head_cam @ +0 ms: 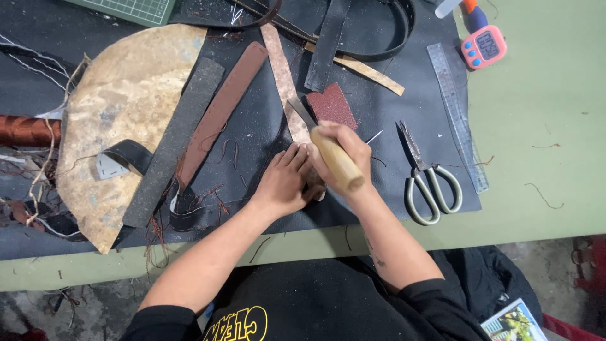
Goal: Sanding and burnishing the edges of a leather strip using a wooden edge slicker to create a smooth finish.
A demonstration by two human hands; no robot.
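A mottled tan leather strip point(285, 88) is pinned to the black mat point(265, 126) by the flattened left hand point(284, 183), its lower end hidden. A wooden-handled skiving knife point(328, 148) is gripped tightly by the right hand point(344, 151); scissors point(429, 177) are seen nearby.

We see the scene under soft, even light from above, moderately bright, with only faint shadows under the right hand point(341, 151) and the scissors point(429, 180). The black mat point(404, 95) shows a dull sheen. Focus is fairly sharp; edges bend slightly.
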